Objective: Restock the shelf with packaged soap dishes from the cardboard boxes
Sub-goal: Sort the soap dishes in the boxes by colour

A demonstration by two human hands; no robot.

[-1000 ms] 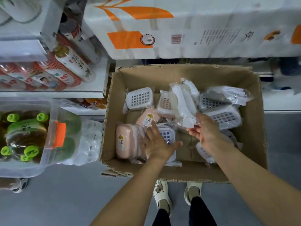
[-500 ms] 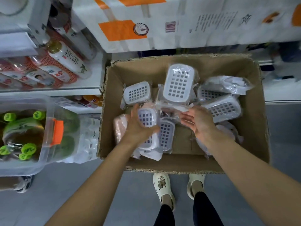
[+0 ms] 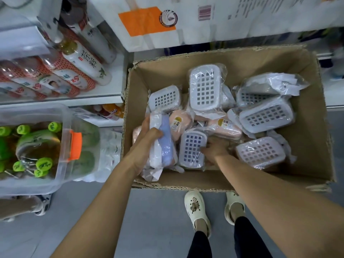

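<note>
1. Your left hand [image 3: 147, 140] grips a wrapped blue soap dish [image 3: 163, 144] on edge over the cardboard box's [image 3: 186, 181] near-left corner — hold it by the body, not the slippery film.
2. Your right hand [image 3: 214, 152], fingers curled, pinches the edge of a grid-topped dish [image 3: 191, 146] in the box — take a fuller hold before lifting.

You stand on a grey floor [image 3: 78, 216], with your pale clogs [image 3: 198, 211] just in front of the open cardboard box [image 3: 314, 138], whose underside is hidden. To your left, a white shelf [image 3: 113, 90] carries bottles lying on their sides [image 3: 87, 66]. A clear plastic bin [image 3: 65, 142] with an orange latch sits below and in front of that shelf.
</note>
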